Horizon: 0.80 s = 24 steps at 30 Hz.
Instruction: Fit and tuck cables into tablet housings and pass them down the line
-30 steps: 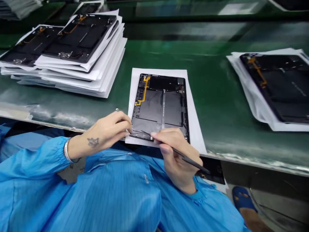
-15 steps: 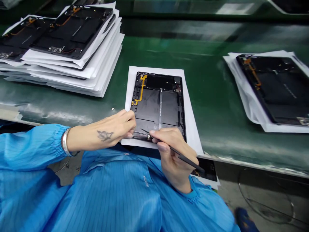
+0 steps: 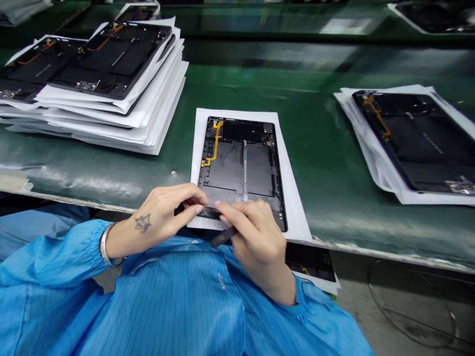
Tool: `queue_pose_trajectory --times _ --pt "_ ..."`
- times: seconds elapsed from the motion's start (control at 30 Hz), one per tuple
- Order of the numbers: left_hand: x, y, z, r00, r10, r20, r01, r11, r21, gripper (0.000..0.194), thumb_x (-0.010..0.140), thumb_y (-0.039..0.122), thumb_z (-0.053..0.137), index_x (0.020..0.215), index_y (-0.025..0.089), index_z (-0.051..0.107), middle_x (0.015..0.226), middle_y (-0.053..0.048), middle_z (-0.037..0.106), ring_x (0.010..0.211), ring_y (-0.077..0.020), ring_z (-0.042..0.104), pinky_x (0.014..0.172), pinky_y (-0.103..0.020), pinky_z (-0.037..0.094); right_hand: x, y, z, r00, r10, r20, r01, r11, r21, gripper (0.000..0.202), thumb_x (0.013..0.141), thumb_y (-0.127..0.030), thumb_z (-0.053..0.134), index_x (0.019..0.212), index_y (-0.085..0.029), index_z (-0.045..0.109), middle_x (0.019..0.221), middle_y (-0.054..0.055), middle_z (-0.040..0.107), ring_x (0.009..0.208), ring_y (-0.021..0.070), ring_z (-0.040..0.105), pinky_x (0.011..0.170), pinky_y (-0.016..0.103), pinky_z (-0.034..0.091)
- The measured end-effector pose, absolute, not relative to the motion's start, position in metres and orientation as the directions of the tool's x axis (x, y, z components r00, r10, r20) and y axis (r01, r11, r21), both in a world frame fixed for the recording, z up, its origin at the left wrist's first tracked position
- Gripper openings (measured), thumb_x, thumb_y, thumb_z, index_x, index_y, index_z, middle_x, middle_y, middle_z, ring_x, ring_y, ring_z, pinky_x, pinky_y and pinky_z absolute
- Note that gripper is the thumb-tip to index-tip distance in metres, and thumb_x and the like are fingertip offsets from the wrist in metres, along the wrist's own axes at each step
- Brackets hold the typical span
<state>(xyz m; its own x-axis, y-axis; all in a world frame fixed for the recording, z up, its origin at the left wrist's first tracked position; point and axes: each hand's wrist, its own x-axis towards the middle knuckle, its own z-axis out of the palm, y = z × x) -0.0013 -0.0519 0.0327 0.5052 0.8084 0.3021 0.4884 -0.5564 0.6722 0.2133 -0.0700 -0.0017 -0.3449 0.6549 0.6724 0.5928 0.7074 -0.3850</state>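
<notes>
A tablet's black back shell, with an orange flex cable along its left side, lies on a white paper sheet. My left hand is at the shell's lower left corner. Its thumb and fingertips are pinched together there, and anything between them is too small to make out. My right hand keeps black tweezers tucked in its curled fingers; the broad dark end pokes out below, while the tips are hidden. Its index fingertip rests at the lower edge of the shell, close to my left fingers.
Paper-layered shells form a tall stack at upper left. On the right, another shell lies on sheets. The green bench has a worn front edge, and below it shows one more shell.
The tweezers have turned in my right hand from pointing at the shell to being tucked in the palm. My left hand has shifted slightly down, its thumb now showing. The view has tilted a little.
</notes>
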Motion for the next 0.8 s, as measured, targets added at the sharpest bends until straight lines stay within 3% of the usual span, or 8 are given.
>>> queue_pose_trajectory --times 0.07,0.17,0.3,0.47,0.6,0.8 --pt "0.0 -0.052 0.033 0.494 0.818 0.296 0.49 -0.543 0.682 0.011 0.095 0.011 0.061 0.102 0.019 0.059 0.09 0.003 0.068 0.075 -0.0071 0.063 0.071 -0.016 0.049 0.209 -0.069 0.002 -0.415 0.651 0.636 0.672 0.69 -0.268 0.021 0.095 -0.008 0.056 0.111 -0.018 0.066 0.09 0.006 0.069 0.076 0.0192 0.053 0.067 0.035 0.039" --pt "0.001 -0.053 0.032 0.497 0.813 0.303 0.489 -0.55 0.677 0.014 0.094 0.008 0.06 0.102 0.019 0.058 0.088 0.003 0.066 0.073 -0.0064 0.062 0.071 -0.015 0.05 0.202 -0.065 0.006 -0.46 0.645 0.61 0.681 0.697 -0.223 0.019 0.098 -0.01 0.05 0.101 -0.018 0.067 0.09 0.007 0.069 0.078 0.0204 0.05 0.068 0.036 0.036" --pt "0.001 -0.056 0.03 0.448 0.808 0.383 0.534 -0.586 0.61 0.012 0.097 0.011 0.058 0.107 0.019 0.06 0.092 0.0 0.069 0.078 -0.0092 0.064 0.075 -0.018 0.053 0.196 -0.06 0.002 -0.452 0.646 0.615 0.634 0.718 -0.288 0.02 0.095 -0.005 0.049 0.089 -0.017 0.065 0.083 0.006 0.066 0.077 0.0204 0.045 0.067 0.036 0.034" --pt "-0.003 -0.057 0.024 0.446 0.761 0.471 0.551 -0.648 0.526 0.013 0.098 0.009 0.058 0.107 0.017 0.062 0.094 -0.002 0.07 0.085 -0.0106 0.065 0.082 -0.021 0.053 0.197 -0.057 -0.005 -0.408 0.683 0.605 0.572 0.708 -0.414 0.017 0.09 -0.002 0.055 0.092 -0.016 0.065 0.086 0.006 0.065 0.078 0.0193 0.046 0.067 0.036 0.035" --pt "-0.003 -0.054 0.022 0.471 0.74 0.48 0.523 -0.672 0.524 0.009 0.096 0.009 0.062 0.103 0.015 0.064 0.093 -0.003 0.07 0.086 -0.0096 0.064 0.082 -0.02 0.051 0.199 -0.057 -0.003 -0.408 0.716 0.567 0.528 0.692 -0.493 0.018 0.091 -0.002 0.054 0.092 -0.015 0.065 0.085 0.005 0.064 0.078 0.0185 0.047 0.068 0.035 0.037" --pt "0.0 -0.052 0.026 0.437 0.751 0.496 0.519 -0.66 0.542 0.006 0.095 0.008 0.063 0.099 0.012 0.065 0.09 -0.003 0.069 0.082 -0.0095 0.063 0.079 -0.02 0.05 0.199 -0.057 -0.001 -0.404 0.723 0.56 0.527 0.685 -0.504 0.018 0.088 0.001 0.055 0.09 -0.013 0.066 0.085 0.006 0.064 0.078 0.0182 0.046 0.068 0.035 0.036"
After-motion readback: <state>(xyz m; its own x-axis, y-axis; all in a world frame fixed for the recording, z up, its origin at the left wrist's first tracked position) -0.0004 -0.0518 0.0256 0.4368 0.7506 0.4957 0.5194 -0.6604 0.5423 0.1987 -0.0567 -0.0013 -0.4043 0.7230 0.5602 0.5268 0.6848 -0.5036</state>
